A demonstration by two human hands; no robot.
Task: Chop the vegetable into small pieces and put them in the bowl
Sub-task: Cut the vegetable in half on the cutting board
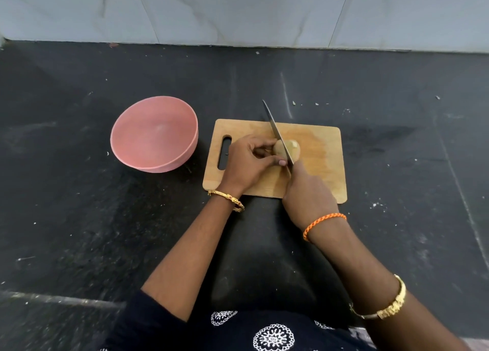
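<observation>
Black speckled stone countertop point(79, 218) fills the head view, running far to a wall of pale grey marbled tiles point(238, 9). Near its middle lies a rectangular light wooden chopping board point(322, 149) with a slot handle at its left end. Left of the board, close but apart from it, stands a round pink plastic bowl point(154, 133), with nothing visible inside.

On the board, just right of the left hand point(246, 162), sits a small tan, rounded vegetable point(287, 149), possibly a potato, though the view is too coarse to be sure. The left hand's curled fingers and thumb hold its left side. A long steel-bladed kitchen knife point(276, 131) lies across the vegetable, tip pointing far and slightly left. The right hand point(308, 192), nearer than the vegetable, is clenched round the knife's handle, which it hides.

Each arm wears a gold bangle; the right wrist carries an orange braided thread.
</observation>
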